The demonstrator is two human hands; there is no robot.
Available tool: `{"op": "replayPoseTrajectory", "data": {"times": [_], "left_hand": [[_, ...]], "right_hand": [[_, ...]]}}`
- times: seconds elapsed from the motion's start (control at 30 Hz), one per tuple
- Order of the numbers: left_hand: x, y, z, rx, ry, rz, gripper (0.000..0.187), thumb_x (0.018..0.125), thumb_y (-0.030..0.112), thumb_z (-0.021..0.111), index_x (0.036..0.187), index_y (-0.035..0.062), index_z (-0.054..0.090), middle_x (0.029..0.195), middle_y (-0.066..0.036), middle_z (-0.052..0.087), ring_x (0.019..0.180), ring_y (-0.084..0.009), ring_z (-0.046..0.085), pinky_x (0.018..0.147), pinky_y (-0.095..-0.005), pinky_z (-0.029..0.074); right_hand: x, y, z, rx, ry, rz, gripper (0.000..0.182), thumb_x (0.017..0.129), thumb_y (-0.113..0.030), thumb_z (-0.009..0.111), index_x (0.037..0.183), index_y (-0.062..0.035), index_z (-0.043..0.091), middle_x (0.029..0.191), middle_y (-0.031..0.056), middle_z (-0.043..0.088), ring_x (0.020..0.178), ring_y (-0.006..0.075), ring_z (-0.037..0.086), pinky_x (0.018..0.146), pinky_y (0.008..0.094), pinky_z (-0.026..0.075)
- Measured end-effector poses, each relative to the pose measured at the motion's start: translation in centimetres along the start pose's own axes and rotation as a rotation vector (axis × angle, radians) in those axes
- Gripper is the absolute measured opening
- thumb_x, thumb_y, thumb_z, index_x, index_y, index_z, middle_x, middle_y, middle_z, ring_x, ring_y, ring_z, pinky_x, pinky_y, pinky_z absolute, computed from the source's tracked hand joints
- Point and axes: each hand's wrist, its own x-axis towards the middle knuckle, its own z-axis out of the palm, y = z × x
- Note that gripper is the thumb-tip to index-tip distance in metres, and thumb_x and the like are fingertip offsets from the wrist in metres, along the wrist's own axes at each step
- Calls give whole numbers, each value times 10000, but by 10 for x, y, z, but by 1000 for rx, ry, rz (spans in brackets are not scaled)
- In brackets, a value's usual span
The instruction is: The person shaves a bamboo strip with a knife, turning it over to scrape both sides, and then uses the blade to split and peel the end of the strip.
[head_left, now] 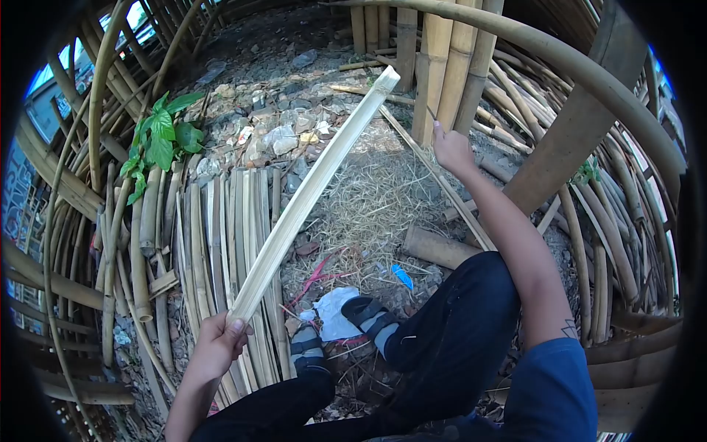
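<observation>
A long split bamboo strip (313,193) slants up and to the right, its pale hollow inner side showing. My left hand (219,340) is closed round its lower end, thumb on top. The strip's upper end is free, in front of the stony ground. My right hand (452,149), beside the upright bamboo poles, is closed round the handle of a thin dark tool (431,113) that points up and left. The tool does not touch the strip.
Split bamboo strips (213,250) lie in a row at left, below a green plant (163,136). Upright poles (447,66) stand at upper right, near stacked bamboo. A cut bamboo piece (440,248) and a blue scrap (402,276) lie near my knees and sandals.
</observation>
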Motion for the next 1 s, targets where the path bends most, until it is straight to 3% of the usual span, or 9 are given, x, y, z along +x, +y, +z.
{"op": "replayPoseTrajectory", "data": {"times": [0.17,0.23,0.27,0.3,0.43,0.6,0.67,0.8,1.0], "left_hand": [[21,3,-4,-90,-13,32,260,1032,236,473,915,26,571,606,9,459,467,-62,358,421,-222,276],[29,11,-2,-122,7,29,263,1034,257,467,927,36,560,603,6,461,462,-63,362,416,-224,275],[32,16,1,-136,-4,36,268,1036,279,461,938,46,549,601,4,462,458,-64,366,410,-227,274],[34,20,3,-149,13,33,268,1036,279,461,938,46,549,601,4,462,458,-64,366,410,-227,274],[40,29,12,-167,11,124,280,1037,315,455,966,55,532,608,-15,503,447,-71,385,405,-224,283],[32,46,22,-135,4,214,265,1038,291,456,1003,41,537,627,-25,542,462,-71,422,424,-223,317],[27,46,23,-181,-83,256,249,1039,272,463,1019,38,547,636,-18,547,477,-64,423,448,-215,329],[14,45,27,-200,-141,298,243,1040,258,470,1021,30,552,639,-13,542,497,-54,420,457,-213,325],[-2,50,27,-60,-159,322,223,1034,206,488,1007,5,583,657,-5,552,547,-55,471,490,-235,373]], "right_hand": [[-19,-39,2,58,-10,-211,658,1005,-510,301,1050,31,671,1013,292,665,1010,464,623,903,487,477],[-48,-63,-7,271,-55,-394,635,998,-529,351,961,40,632,848,248,660,859,431,641,810,474,482],[-64,-76,-13,361,-169,-467,509,1013,-462,427,911,12,582,731,142,623,693,276,626,667,401,482],[-77,-86,-10,360,-180,-485,509,1013,-462,427,911,12,582,731,142,623,693,276,626,667,401,482],[-145,-123,-9,718,-978,-536,251,1030,-276,495,981,-45,580,722,18,597,581,68,545,487,217,412],[-207,-135,2,826,-1359,-664,297,1040,-313,467,993,-40,573,701,-3,567,529,69,492,453,222,386],[-222,-140,-15,755,-1488,-383,334,1050,-346,435,958,-61,582,689,-6,529,508,52,418,450,206,329],[-240,-134,-36,738,-1593,-204,386,1037,-402,451,865,-85,591,609,-46,428,505,52,351,452,216,286],[-262,-125,-39,779,-1540,-322,414,1024,-391,496,785,-77,621,617,-51,456,545,47,366,511,220,310]]}}
